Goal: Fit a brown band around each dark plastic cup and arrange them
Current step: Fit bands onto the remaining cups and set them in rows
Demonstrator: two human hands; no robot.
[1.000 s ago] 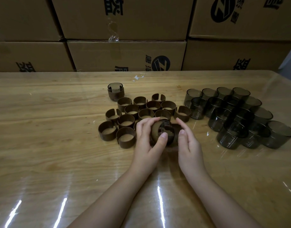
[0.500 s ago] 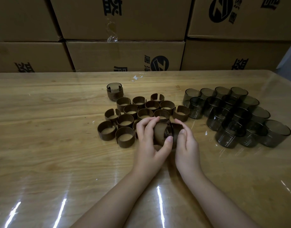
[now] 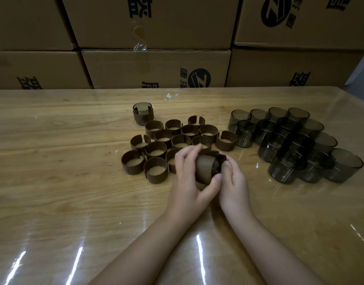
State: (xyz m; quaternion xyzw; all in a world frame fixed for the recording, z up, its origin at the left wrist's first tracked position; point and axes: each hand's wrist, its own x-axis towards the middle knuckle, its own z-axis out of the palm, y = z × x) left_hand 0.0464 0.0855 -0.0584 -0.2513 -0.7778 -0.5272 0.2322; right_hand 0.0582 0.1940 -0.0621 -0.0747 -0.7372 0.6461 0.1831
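Brown band [image 3: 203, 170] round dark cup [image 3: 215, 168]: left hand [image 3: 187, 182] grips band, right hand [image 3: 234, 182] pinches cup; open table [image 3: 74, 202] on cup's near side

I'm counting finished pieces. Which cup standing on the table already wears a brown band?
The lone cup behind the loose bands; the cups grouped at right are all bare.

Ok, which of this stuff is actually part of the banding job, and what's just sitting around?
Part of the job: cup in hand; band being fitted on it, both gripped by left hand and right hand; loose brown bands; bare dark cups; finished banded cup.
Just lying about: cardboard boxes; white scrap on the table.
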